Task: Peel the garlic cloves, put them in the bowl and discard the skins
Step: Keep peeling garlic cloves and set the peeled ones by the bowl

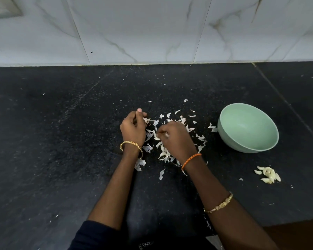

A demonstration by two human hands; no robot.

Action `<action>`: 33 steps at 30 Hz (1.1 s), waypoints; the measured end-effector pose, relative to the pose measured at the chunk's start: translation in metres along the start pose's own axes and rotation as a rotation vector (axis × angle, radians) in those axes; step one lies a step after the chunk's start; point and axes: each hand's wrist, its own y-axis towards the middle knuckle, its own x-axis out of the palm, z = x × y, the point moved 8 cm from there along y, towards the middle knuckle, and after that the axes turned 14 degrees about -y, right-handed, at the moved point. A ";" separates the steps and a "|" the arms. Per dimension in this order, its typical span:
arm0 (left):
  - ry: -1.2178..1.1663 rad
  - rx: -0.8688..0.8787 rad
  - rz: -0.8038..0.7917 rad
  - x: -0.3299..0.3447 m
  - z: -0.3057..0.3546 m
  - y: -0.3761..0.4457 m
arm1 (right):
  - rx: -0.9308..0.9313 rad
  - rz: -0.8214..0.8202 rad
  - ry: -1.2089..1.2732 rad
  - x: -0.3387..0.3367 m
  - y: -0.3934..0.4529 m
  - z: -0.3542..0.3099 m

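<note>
both hands work low over a scatter of garlic skins (163, 139) on the dark surface (61, 141). the left hand (134, 126) has its fingers curled, pinching a bit of skin at the fingertips. the right hand (175, 137) is curled too, pinching something small and pale; whether it is a clove or skin i cannot tell. the green bowl (248, 128) sits tilted, well to the right of the right hand. a small pile of peeled cloves (268, 175) lies on the surface nearer than the bowl, right of the right forearm.
</note>
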 end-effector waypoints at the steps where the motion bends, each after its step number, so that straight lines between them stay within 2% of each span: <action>1: 0.007 -0.003 -0.004 0.001 0.000 0.001 | -0.005 -0.029 -0.051 0.006 0.001 -0.003; 7: 0.024 0.013 -0.049 0.005 0.006 0.001 | 0.014 -0.139 -0.063 0.008 0.006 0.000; 11: -0.002 -0.010 -0.051 0.003 0.004 -0.001 | -0.014 -0.206 -0.168 0.009 0.012 -0.002; 14: 0.015 -0.036 -0.099 0.009 0.005 -0.004 | -0.022 -0.228 -0.240 0.009 0.016 -0.005; 17: 0.027 -0.050 -0.124 0.011 0.006 -0.006 | -0.002 -0.209 -0.207 0.008 0.017 -0.004; 19: 0.036 -0.064 -0.146 0.011 0.006 -0.006 | 0.032 -0.198 -0.096 0.007 0.018 0.003; 25: 0.074 -0.084 -0.228 0.023 0.017 0.007 | 0.260 -0.100 0.447 -0.024 0.027 0.044; 29: 0.039 -0.100 -0.367 0.045 0.022 0.015 | 0.275 -0.044 0.710 -0.035 0.037 0.055; 33: 0.043 -0.123 -0.479 0.066 0.026 0.014 | 0.268 -0.074 0.863 -0.026 0.045 0.056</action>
